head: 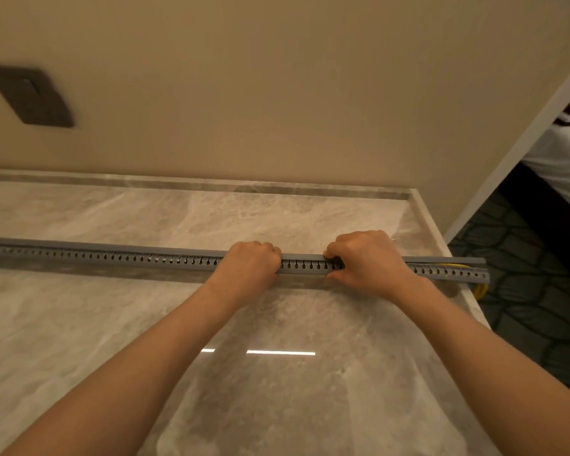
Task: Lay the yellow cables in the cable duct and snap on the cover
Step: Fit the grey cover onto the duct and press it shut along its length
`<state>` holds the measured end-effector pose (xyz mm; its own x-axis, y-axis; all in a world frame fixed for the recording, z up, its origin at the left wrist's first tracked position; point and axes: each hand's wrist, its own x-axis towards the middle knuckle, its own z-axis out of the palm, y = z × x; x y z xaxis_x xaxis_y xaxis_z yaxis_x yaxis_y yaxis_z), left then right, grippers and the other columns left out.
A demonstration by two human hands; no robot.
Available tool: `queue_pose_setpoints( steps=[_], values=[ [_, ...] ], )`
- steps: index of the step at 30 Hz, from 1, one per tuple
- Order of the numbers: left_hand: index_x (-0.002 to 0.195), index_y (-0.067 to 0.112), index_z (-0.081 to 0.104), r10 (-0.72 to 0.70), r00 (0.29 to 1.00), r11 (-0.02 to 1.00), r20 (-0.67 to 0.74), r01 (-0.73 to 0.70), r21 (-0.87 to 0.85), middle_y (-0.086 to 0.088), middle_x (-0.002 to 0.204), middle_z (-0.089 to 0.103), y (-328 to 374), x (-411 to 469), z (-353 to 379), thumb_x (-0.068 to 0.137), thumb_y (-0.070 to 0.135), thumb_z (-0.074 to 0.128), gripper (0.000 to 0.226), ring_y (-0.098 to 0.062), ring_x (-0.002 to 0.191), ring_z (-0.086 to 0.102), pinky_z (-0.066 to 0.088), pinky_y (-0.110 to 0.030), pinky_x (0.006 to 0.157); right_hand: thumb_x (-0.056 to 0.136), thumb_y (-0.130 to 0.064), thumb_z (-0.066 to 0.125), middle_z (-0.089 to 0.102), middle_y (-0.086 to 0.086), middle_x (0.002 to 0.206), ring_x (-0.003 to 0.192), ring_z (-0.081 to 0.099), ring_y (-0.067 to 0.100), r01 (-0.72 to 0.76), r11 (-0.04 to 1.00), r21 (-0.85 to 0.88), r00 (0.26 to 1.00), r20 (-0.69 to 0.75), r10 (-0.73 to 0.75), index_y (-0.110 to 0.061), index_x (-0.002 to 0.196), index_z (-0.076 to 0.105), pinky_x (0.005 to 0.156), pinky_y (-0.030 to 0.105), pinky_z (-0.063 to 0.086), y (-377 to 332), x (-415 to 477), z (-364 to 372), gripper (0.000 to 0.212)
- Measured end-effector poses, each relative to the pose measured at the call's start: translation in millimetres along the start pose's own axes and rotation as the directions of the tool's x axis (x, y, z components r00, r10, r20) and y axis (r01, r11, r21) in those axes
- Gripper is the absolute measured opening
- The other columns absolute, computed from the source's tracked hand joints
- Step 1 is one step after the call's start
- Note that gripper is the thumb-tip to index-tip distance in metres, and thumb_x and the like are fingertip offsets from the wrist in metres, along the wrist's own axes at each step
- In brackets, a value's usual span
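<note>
Where the forearms reach out: a glossy marble worktop [277,390], which carries the duct across its far half.
Left grip: the left hand [249,263] is clenched over the cable duct [112,256], fingers curled over its top.
Right grip: the right hand [364,261] grasps the same duct just beside the left, fingers over the top and thumb on the near slotted wall. A short stretch of duct shows between the two hands.
Long axis: the duct runs left to right, crosswise to both forearms, and its right end overhangs the worktop's edge.
Cover: the grey cover [145,247] looks seated to the left of the hands. To the right of them it seems to sit slightly raised.
Yellow cables: the yellow cables [481,289] lie inside the duct, showing at its right end and looping down off it.
Coming move: the unsnapped stretch probably lies rightward along the axis, so the right hand is nearer.
Behind: a beige wall [277,93] with a dark wall plate [30,97].
</note>
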<state>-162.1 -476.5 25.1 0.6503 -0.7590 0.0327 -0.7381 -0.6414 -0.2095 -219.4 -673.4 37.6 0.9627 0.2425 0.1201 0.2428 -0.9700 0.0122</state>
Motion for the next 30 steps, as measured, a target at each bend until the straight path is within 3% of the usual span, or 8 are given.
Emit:
queue_pose_setpoints(
  steps=[8,14,19,24,30],
  values=[
    [0.094,0.013,0.055,-0.058,0.993,0.998,-0.107,0.055,-0.037,-0.003,0.094,0.060,10,3,-1,0.089,0.045,0.047,0.034,-0.022,0.082,0.058,0.032,-0.030,0.058,0.079,-0.039,0.066,0.066,-0.002,0.089,0.082,0.059,0.020,0.021,0.999,0.031,0.998,-0.059,-0.019,-0.019,0.098,0.065,0.057,0.027,0.031,0,-5,3,0.028],
    [0.111,0.016,0.052,0.015,0.980,0.986,-0.198,-0.047,-0.162,-0.001,0.106,0.058,40,19,0,0.094,0.033,0.046,0.025,-0.019,0.099,0.052,0.035,-0.027,0.069,0.082,-0.035,0.062,0.066,0.002,0.083,0.077,0.059,0.022,0.033,0.999,0.041,0.993,-0.111,-0.028,-0.017,0.096,0.066,0.054,0.028,0.031,0,-9,6,0.023],
    [0.111,0.016,0.053,-0.023,0.984,0.983,-0.179,-0.011,-0.186,-0.001,0.104,0.057,46,22,-2,0.094,0.029,0.046,0.022,-0.019,0.097,0.052,0.035,-0.028,0.064,0.083,-0.036,0.062,0.066,0.004,0.082,0.078,0.059,0.024,0.038,0.996,0.080,0.988,-0.154,-0.025,-0.015,0.097,0.067,0.052,0.029,0.036,3,-14,11,0.025],
    [0.108,0.015,0.055,-0.005,0.992,0.983,-0.127,-0.019,-0.184,-0.003,0.101,0.058,45,24,-9,0.092,0.034,0.047,0.026,-0.021,0.095,0.054,0.033,-0.029,0.064,0.082,-0.027,0.063,0.067,0.001,0.095,0.090,0.058,0.020,0.020,0.984,0.177,0.991,-0.136,0.004,-0.020,0.110,0.064,0.063,0.035,0.049,9,-22,13,0.030],
    [0.107,0.014,0.059,-0.021,0.994,0.977,-0.103,-0.001,-0.212,-0.003,0.101,0.060,45,25,-11,0.090,0.034,0.050,0.028,-0.022,0.094,0.055,0.038,-0.031,0.068,0.078,-0.024,0.068,0.067,0.001,0.104,0.096,0.058,0.021,-0.028,0.982,0.187,0.992,-0.118,0.051,-0.018,0.115,0.062,0.072,0.037,0.050,24,-38,11,0.038]
  ],
)
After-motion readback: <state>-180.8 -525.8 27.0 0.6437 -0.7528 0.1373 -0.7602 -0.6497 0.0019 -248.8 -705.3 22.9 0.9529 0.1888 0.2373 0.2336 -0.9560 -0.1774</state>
